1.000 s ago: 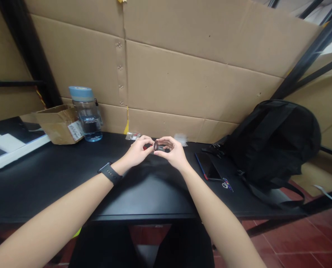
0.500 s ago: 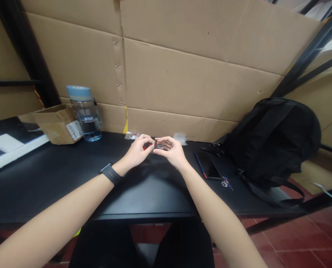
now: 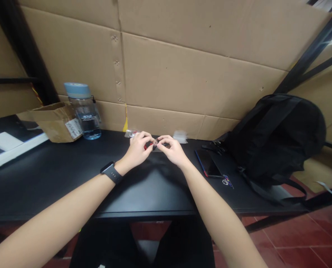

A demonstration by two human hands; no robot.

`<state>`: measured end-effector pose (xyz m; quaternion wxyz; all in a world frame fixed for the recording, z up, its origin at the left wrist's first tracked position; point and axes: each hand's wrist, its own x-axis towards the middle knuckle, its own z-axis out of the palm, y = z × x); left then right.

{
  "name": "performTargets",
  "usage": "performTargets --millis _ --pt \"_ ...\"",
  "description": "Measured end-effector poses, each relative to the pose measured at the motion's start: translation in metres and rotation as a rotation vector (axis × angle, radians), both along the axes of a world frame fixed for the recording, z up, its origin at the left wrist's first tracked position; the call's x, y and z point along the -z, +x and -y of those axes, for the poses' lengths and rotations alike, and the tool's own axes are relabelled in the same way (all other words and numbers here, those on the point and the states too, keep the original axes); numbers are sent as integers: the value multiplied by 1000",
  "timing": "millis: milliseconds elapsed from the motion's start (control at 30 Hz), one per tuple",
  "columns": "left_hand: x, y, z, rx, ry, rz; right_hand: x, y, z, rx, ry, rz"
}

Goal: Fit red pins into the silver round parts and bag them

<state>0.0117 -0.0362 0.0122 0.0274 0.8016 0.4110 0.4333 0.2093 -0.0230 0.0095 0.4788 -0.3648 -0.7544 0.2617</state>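
Note:
Above the black table, my left hand [image 3: 140, 149] and my right hand [image 3: 173, 149] meet fingertip to fingertip around a small dark disc-like piece [image 3: 155, 144]. Both hands pinch it from the sides, thumbs toward me. A bit of red shows behind my left thumb; what it belongs to is hidden by the fingers. The kind of the piece is too small to make out. Just behind my left hand lies a small clear plastic packet [image 3: 130, 133]. A whitish clear plastic item [image 3: 180, 137] lies behind my right hand.
On the left stand a blue-lidded water bottle [image 3: 83, 115], an open cardboard box [image 3: 56, 124] and white foam-like pieces [image 3: 15, 150]. To the right are a dark tablet-like device [image 3: 209, 163], a keyring [image 3: 226, 181] and a black backpack [image 3: 277, 145]. A cardboard wall [image 3: 177, 85] closes the back.
The dark piece has turned slightly between my fingers, and my right fingers have closed in nearer to it. The whole view has shifted a little.

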Motion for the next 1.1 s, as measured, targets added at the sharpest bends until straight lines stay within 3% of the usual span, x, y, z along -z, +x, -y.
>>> performTargets --millis 233,433,633,767,900,1000,1100 --pt "-2 -2 2 -33 -19 -70 -8 11 2 108 47 174" --pt "4 -5 1 120 -100 -241 -14 19 4 55 -33 244" --pt "3 -4 5 152 -112 -280 -12 21 4 10 57 240" --pt "-1 -19 -9 50 -82 -216 -12 26 4 -25 72 348" --pt "8 -41 -30 -106 -82 -243 -10 31 3 -38 81 504" --pt "18 -49 -39 -95 -103 -325 -9 33 1 -70 77 571" --pt "26 -48 -42 -70 -118 -348 -9 39 -4 68 121 508"
